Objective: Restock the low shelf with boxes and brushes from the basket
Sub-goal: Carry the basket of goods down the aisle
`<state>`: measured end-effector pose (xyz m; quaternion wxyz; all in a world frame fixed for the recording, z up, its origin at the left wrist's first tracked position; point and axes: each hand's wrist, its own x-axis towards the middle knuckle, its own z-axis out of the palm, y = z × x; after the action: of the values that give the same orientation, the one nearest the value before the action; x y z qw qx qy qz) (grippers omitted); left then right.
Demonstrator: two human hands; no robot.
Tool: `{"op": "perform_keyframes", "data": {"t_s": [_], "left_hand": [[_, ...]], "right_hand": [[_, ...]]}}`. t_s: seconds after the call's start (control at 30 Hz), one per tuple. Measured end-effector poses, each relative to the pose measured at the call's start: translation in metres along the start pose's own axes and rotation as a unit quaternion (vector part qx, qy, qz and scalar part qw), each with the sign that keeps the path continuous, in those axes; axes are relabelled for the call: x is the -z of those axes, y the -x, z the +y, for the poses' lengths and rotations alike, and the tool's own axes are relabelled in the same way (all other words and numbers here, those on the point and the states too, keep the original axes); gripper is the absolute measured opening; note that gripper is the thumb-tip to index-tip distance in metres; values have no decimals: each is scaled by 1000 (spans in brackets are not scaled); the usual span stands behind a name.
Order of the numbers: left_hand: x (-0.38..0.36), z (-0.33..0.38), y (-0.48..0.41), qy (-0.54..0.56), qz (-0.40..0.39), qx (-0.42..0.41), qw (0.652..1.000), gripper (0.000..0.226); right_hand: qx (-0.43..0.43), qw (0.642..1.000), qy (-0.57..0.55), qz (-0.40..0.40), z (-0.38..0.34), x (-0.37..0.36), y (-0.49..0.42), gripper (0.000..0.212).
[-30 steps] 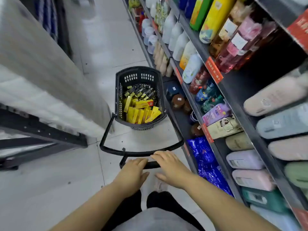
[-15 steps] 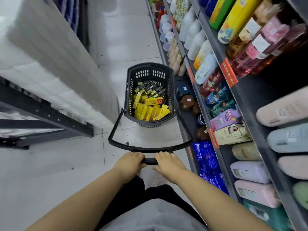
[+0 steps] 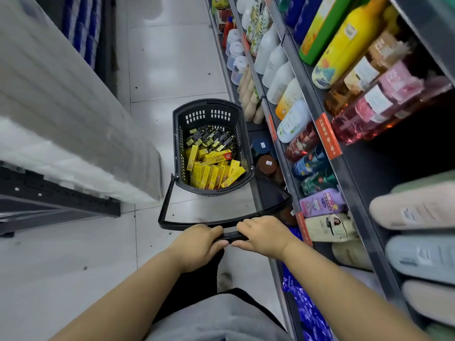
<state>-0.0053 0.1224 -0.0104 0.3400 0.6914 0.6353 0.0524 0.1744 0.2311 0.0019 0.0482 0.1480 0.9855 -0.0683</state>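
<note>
A dark grey basket (image 3: pixel 177 134) stands on the tiled aisle floor ahead of me, close to the shelving on the right. Several yellow boxes (image 3: pixel 211 172) fill its near half, and black-and-yellow brush packs (image 3: pixel 211 137) lie at its far end. Its long black handle (image 3: pixel 167 200) reaches back toward me. My left hand (image 3: pixel 197 244) and my right hand (image 3: pixel 264 236) both grip the handle's grip bar, side by side. The low shelf (image 3: pixel 264 193) runs along the floor just right of the basket.
Tall shelves on the right hold bottles (image 3: pixel 278 70), jars (image 3: pixel 267 163) and soft packs (image 3: pixel 418 257). Blue foil bags (image 3: pixel 305 308) sit on the low shelf near my feet. A white-stocked rack (image 3: pixel 61 134) lines the left side. The tiled aisle (image 3: pixel 172 57) stretches ahead.
The basket has rolled forward along the aisle with both hands on its handle, and the view has moved forward with it. Both grips are unchanged.
</note>
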Motion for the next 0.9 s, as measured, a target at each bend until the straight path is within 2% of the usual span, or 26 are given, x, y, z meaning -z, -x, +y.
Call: {"op": "perform_keyframes", "data": {"t_s": [0.2,0.33,0.5,0.63,0.77,0.9], "left_hand": [[47,-31,-63,49,22,-11,999,36],[95,-62,-113,48,-4,21,999,34],[157,-100,-172,35,-27,47,998,32],[196,-125,-221,49,-30,56,997,27],[227,-144,-269,56,-2,55,997,27],[272,-158,-329,51,-16,88,995,29]], "right_hand": [[20,999,14,39,66,7,-61,47],[7,1000,-18,-3,108,17,-117,37],[-44,990,-103,-85,161,27,-188,45],[-21,992,-92,-84,214,34,-238,45],[10,993,-74,-93,269,43,-281,46],[-2,990,-90,-109,328,57,-329,47]]}}
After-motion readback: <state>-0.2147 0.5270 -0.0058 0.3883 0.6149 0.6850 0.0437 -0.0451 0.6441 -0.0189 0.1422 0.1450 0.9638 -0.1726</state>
